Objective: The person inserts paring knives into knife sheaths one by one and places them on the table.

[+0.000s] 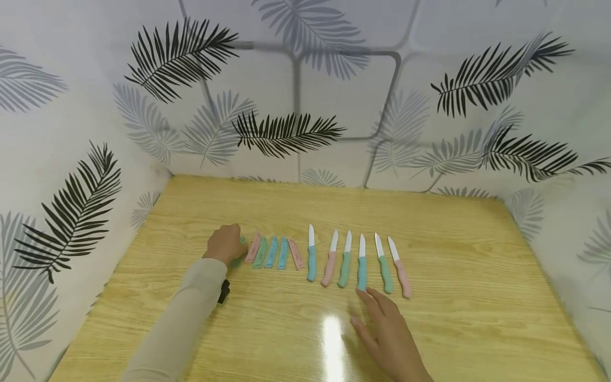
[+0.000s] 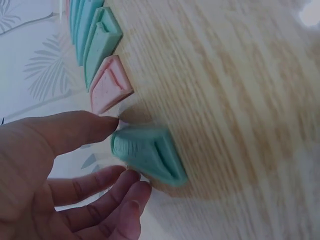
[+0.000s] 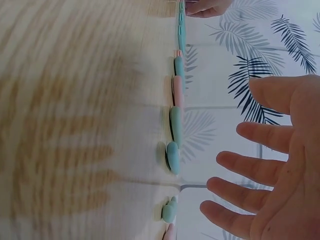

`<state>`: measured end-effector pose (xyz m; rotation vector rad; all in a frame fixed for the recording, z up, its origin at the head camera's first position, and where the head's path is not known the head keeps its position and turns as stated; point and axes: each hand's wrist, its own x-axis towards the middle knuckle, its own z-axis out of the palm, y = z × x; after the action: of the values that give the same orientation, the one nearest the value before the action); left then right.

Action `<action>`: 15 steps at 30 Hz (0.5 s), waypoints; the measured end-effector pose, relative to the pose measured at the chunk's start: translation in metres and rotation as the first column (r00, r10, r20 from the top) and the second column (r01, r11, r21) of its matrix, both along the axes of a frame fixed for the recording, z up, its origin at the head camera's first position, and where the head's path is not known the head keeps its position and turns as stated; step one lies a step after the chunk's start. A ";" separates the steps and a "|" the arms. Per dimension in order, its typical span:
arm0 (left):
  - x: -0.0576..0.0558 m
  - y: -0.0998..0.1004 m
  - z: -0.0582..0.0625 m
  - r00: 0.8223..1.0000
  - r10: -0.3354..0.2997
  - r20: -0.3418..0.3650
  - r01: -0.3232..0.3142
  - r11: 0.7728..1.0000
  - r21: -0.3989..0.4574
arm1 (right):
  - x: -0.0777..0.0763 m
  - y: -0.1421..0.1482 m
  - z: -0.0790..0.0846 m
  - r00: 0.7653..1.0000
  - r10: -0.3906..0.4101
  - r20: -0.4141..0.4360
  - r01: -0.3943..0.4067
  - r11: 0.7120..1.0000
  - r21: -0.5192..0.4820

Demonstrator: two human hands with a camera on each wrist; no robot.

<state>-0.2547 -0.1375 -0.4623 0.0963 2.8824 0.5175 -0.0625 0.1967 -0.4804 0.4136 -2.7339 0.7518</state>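
My left hand (image 1: 225, 245) is at the far left of a row of knife sheaths, thumb and fingertips pinching the two edges of a green knife sheath (image 2: 145, 152). Beside it lies a pink sheath (image 1: 253, 248), followed rightward by a green sheath (image 1: 260, 252), two blue sheaths (image 1: 271, 252) and a slanted pink sheath (image 1: 295, 253). My right hand (image 1: 389, 334), fingers spread and holding nothing, is just in front of a blue-handled knife (image 1: 362, 262); its fingertips overlap the handle end in the head view. The right wrist view shows the palm and straight fingers.
Several paring knives with white blades pointing away lie in a row right of the sheaths, among them a blue one (image 1: 312, 262), a pink one (image 1: 328, 268) and a pink one (image 1: 402, 278) at the right end. Leaf-patterned cloth (image 1: 329, 164) stands behind the wooden table (image 1: 267, 339).
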 end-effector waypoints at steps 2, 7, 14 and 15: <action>0.000 0.000 -0.001 1.000 0.014 0.001 -0.014 1.000 0.010 | 0.000 0.000 -0.001 1.000 -0.001 0.006 0.001 1.000 0.000; -0.001 -0.003 -0.002 0.999 0.040 -0.002 -0.040 0.999 0.029 | 0.002 0.000 -0.002 0.999 -0.016 0.037 0.016 1.000 0.002; -0.004 -0.007 -0.001 0.999 0.051 0.015 -0.052 0.995 0.080 | 0.002 0.001 -0.001 0.997 -0.037 0.063 0.036 0.999 0.018; -0.005 -0.007 -0.001 0.999 0.050 0.016 -0.052 0.995 0.086 | 0.001 0.001 -0.001 0.997 -0.037 0.061 0.036 0.999 0.018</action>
<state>-0.2595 -0.1442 -0.4632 0.0325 2.8558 0.6497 -0.0611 0.1975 -0.4809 0.3490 -2.7994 0.7440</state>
